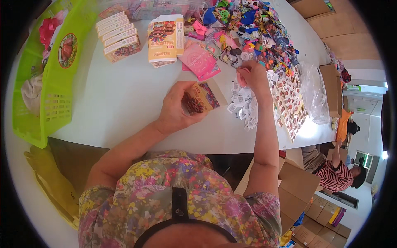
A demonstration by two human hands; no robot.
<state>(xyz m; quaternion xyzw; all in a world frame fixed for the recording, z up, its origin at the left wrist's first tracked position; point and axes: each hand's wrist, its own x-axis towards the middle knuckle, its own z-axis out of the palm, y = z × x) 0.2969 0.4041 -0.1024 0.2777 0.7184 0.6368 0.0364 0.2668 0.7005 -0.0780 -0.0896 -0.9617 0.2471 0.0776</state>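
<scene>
In my left hand (173,108) is a small printed cardboard box (202,98) in yellow and brown, tilted, with a pale flap at its right end. My right hand (257,79) is closed in a pinch at the near edge of the heap of small toys. Its fingers hold a small pink item (241,78) whose kind I cannot make out. Below that hand lie loose small white printed slips (243,103). Between the two hands and farther back are pink printed cards (198,60), beside a stack of flat yellow cartons (163,41).
Several filled boxes (120,39) stand in a row at the back left. A green plastic basket (60,89) holds cloth at the left edge. Colourful small toys (264,33) heap at the back right, near sticker sheets (289,103) and a clear plastic bag (314,95). Another person (341,175) is at far right.
</scene>
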